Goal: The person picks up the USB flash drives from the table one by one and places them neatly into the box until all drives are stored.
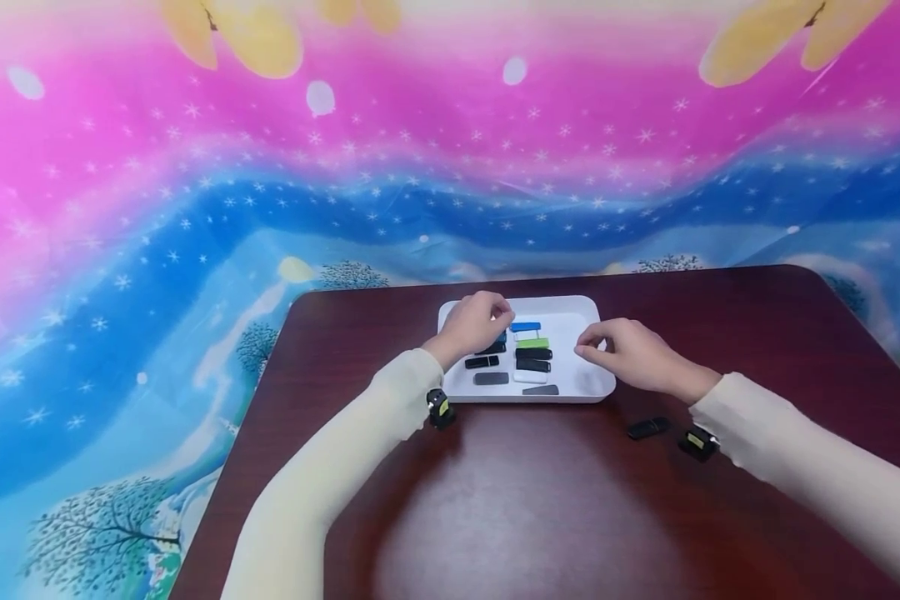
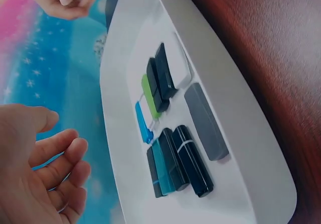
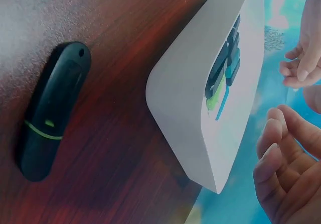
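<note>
A shallow white tray (image 1: 579, 375) holds two columns of USB flash drives. Blue (image 1: 526, 327), green (image 1: 532, 343), black (image 1: 482, 362), white (image 1: 531, 377) and grey (image 1: 492, 378) drives lie flat in it. Over the tray's far left part hovers my left hand (image 1: 474, 323), fingers loosely bent and holding nothing; it hides part of the left column. My right hand (image 1: 633, 354) is raised by the tray's right rim, its fingers relaxed around an unfilled gap. One black flash drive (image 3: 54, 111) with a green band rests on the table, below the right wrist in the head view.
The dark reddish-brown table (image 1: 540, 492) carries the tray near its far edge. Behind it hangs a pink and blue printed cloth (image 1: 457, 150). Small black wrist cameras (image 1: 440, 408) sit under both cream sleeves (image 1: 360, 442).
</note>
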Motion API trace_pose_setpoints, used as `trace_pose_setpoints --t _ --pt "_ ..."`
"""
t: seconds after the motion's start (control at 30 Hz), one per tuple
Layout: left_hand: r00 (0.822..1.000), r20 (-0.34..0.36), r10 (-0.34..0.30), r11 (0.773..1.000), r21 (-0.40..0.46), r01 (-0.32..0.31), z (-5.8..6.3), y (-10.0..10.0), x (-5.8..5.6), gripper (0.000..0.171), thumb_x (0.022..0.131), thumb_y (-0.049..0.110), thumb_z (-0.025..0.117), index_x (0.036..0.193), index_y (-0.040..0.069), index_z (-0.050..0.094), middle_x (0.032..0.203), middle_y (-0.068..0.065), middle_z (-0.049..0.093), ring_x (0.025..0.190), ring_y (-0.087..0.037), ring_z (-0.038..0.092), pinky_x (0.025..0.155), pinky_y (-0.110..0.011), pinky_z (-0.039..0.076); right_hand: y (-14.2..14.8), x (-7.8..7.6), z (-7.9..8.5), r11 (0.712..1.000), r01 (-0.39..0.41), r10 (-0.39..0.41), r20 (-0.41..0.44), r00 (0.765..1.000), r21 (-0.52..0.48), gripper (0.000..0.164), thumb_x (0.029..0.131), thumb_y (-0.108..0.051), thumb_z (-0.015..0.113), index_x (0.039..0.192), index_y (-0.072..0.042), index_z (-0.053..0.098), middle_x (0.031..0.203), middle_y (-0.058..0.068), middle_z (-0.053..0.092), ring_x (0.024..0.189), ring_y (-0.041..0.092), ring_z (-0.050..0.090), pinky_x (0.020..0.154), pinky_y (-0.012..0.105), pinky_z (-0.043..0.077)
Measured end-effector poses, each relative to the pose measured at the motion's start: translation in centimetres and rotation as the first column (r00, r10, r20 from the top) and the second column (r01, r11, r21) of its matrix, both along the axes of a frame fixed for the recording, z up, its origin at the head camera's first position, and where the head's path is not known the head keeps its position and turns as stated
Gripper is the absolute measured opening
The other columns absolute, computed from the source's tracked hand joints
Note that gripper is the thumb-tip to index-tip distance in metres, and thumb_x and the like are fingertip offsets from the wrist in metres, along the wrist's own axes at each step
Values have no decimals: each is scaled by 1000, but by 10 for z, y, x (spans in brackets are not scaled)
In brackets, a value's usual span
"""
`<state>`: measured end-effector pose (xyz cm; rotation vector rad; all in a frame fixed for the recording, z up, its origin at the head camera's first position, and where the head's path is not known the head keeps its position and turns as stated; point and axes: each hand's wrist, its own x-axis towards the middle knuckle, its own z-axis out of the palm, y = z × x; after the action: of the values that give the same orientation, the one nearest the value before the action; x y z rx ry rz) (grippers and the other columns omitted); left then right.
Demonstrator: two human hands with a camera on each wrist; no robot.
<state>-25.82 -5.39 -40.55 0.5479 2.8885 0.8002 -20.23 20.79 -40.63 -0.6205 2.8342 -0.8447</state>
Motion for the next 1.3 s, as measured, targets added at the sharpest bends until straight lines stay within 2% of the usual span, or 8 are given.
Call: trace_pose_setpoints --t 0.27,0.4,0.53,0.7,0.93,1.0,1.17,1.3 --pt "998 18 -58 998 28 57 7 1 16 25 103 29 57 117 15 73 107 2 73 96 -12 66 87 -33 54 14 10 1 999 -2 0 -33 999 -46 16 97 -19 67 105 -8 75 93 4 74 70 13 55 64 26 47" --pt "996 15 -91 995 34 90 13 4 25 24 103 29 57 116 15 73 104 4 72 92 -11 65 85 -31 54 24 18 2 998 6 -10 -53 999 -69 17 98 -21 67 106 -8 75 91 4 74 67 8 53 62 25 45" --pt "996 14 -90 996 28 90 15 5 31 23 102 29 58 114 16 73 101 5 72 88 -8 62 82 -28 52 32 25 2 996 1 -7 -61 998 -89 18 98 -22 67 106 -9 75 87 5 72 62 7 49 59 25 42" --pt "995 6 -104 994 36 103 12 10 38 22 101 28 59 114 17 74 100 6 72 86 -7 62 77 -24 50 41 34 -2 994 12 -18 -55 998 -105 19 98 -21 68 109 -7 75 91 5 73 64 8 50 59 25 43" --pt "982 -11 -188 981 42 188 10 23 51 23 102 28 57 113 17 75 97 8 72 82 -3 62 75 -20 48 60 43 -7 988 36 -41 -27 999 -151 16 98 -21 67 108 -12 74 97 9 73 63 8 57 58 27 47" --pt "977 -7 -214 976 37 214 8 26 54 23 102 28 57 112 17 75 94 9 71 80 -2 61 75 -18 47 68 44 -10 983 40 -42 -10 999 -179 15 99 -20 66 108 -11 74 93 7 72 62 11 57 56 27 47" --pt "969 7 -245 970 -3 245 1 33 60 21 102 29 58 110 19 75 94 10 70 80 -2 58 74 -17 46 86 44 -23 972 34 -32 15 999 -233 15 99 -14 65 109 -6 72 77 -7 65 58 18 54 50 28 45" --pt "966 -13 -257 966 -27 256 0 39 65 20 101 30 60 110 19 75 95 9 71 84 -3 58 76 -16 46 95 45 -34 968 30 -21 36 999 -249 14 97 -11 66 108 -4 72 79 -3 69 58 17 56 50 28 46"
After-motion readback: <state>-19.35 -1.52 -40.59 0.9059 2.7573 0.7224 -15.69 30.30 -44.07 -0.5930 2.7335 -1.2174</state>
